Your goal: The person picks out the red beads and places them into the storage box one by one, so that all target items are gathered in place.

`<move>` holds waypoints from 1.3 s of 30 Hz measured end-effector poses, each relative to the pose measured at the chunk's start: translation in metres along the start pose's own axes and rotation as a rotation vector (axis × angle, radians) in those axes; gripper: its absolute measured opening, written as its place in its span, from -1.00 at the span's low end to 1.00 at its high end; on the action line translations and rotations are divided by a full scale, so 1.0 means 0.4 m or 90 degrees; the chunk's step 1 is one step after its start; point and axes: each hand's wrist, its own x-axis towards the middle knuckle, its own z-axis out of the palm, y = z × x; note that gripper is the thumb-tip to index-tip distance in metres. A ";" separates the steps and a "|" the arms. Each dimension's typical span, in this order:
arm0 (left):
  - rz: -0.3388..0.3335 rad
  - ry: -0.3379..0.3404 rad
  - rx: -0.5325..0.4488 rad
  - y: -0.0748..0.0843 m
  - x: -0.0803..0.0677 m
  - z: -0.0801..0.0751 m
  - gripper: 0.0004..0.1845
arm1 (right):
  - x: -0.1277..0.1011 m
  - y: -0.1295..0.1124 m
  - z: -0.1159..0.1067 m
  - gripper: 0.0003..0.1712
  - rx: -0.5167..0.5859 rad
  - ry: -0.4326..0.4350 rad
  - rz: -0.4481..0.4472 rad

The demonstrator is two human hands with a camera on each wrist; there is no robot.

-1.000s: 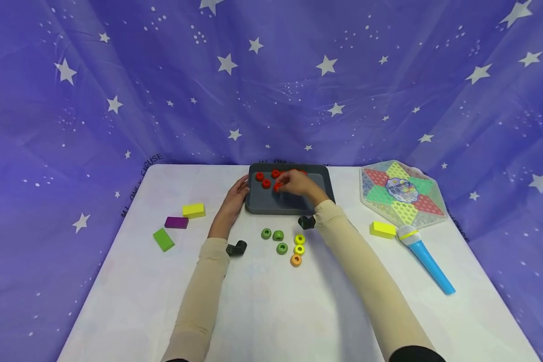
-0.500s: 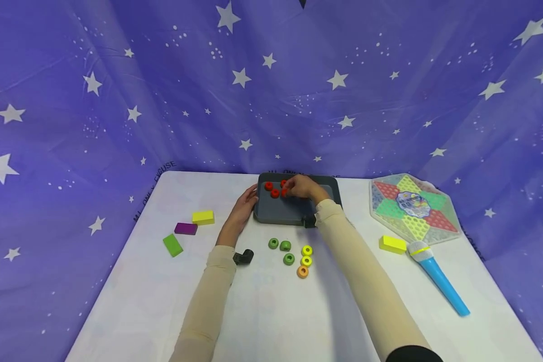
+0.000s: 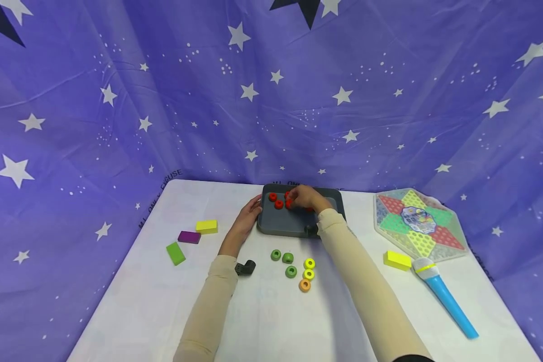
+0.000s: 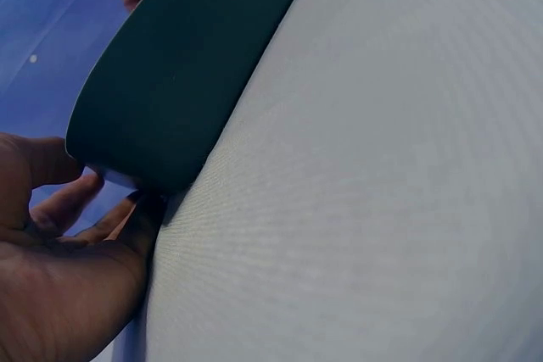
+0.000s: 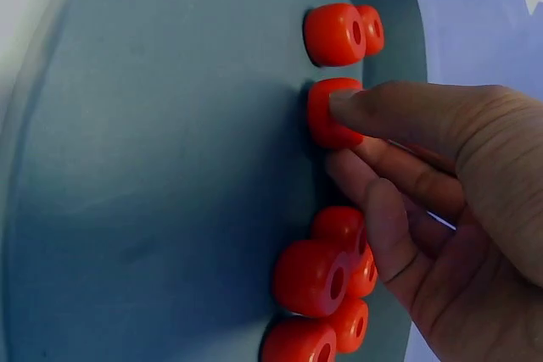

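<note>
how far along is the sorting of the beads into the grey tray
Done: several red beads already lie in the grey tray. In hand: the right hand pinches one red bead over the tray floor, while the left hand touches the tray's edge. Left: green beads, yellow beads and an orange bead sit on the table.

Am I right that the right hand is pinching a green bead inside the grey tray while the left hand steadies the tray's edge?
Not quite: the bead is red, not green. The right wrist view shows the right hand pinching a red bead inside the grey tray. The green beads lie on the table outside it. The left hand does steady the tray's edge.
</note>
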 end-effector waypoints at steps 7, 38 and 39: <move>0.017 -0.014 0.005 0.007 0.015 0.000 -0.45 | 0.003 0.004 -0.006 -0.67 -0.010 0.010 -0.017; 0.021 -0.006 0.007 0.046 0.033 -0.013 -0.46 | -0.148 -0.048 -0.057 -0.55 -0.024 0.239 -0.128; 0.024 -0.014 0.008 0.051 0.035 -0.009 -0.46 | -0.166 -0.048 -0.062 -0.56 -0.025 0.250 -0.118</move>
